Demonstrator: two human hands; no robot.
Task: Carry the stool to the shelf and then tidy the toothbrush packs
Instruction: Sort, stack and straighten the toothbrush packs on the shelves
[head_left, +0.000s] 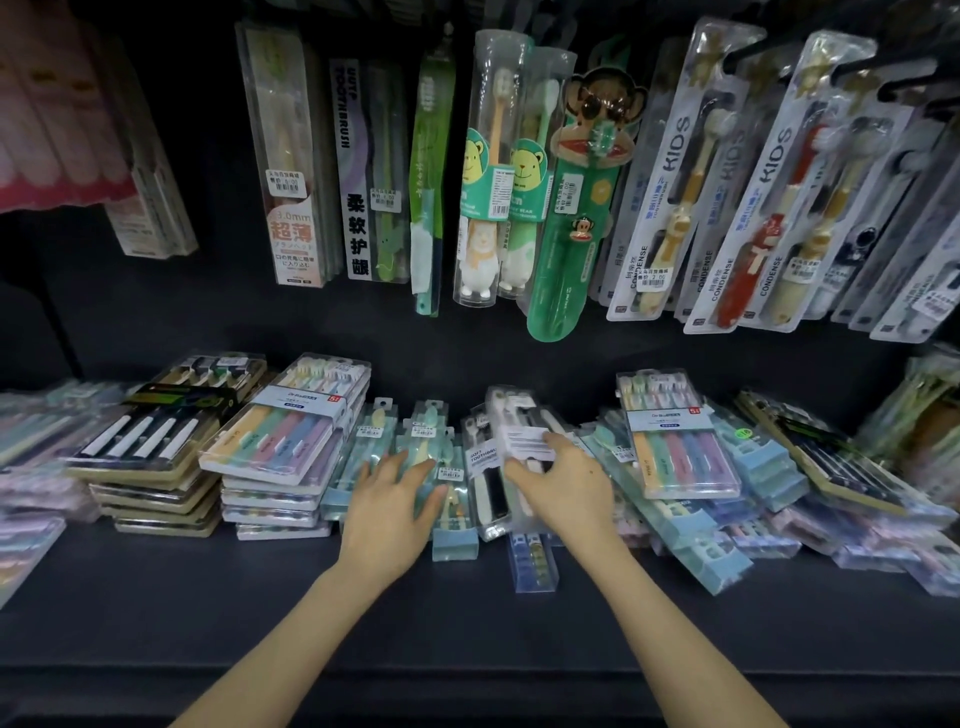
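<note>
Sliding is the main risk here. The loose heap of toothbrush packs (727, 525) right of centre lies fanned and slanted, with packs overlapping at odd angles. A knock from the right forearm would likely push several toward the front edge. The squared stack (275, 457) at left is neater but tall, and a sideways shove from the left grip could skew it. The five-brush pack (680, 447) on top of the heap sits tilted and looks ready to slip. One small blue pack (535, 566) pokes forward of the rest, just beside the right wrist, where it is easily dragged off.

Left grip (395, 499): released, fingers spread flat on a teal pack (431, 431).
Right grip (563, 483): grasping a clear pack with a white label (524, 439), far end raised above its neighbours. The plastic is probably slick and could slide out.

Stool: not in view.

Surface: dark matt shelf (467, 613), with all the packs lying toward the back. Behind it is a dark wall with hanging packs (670, 182) on hooks, kids' brushes among them. They hang low enough that a raised hand might bump them. The light is dim.
</note>
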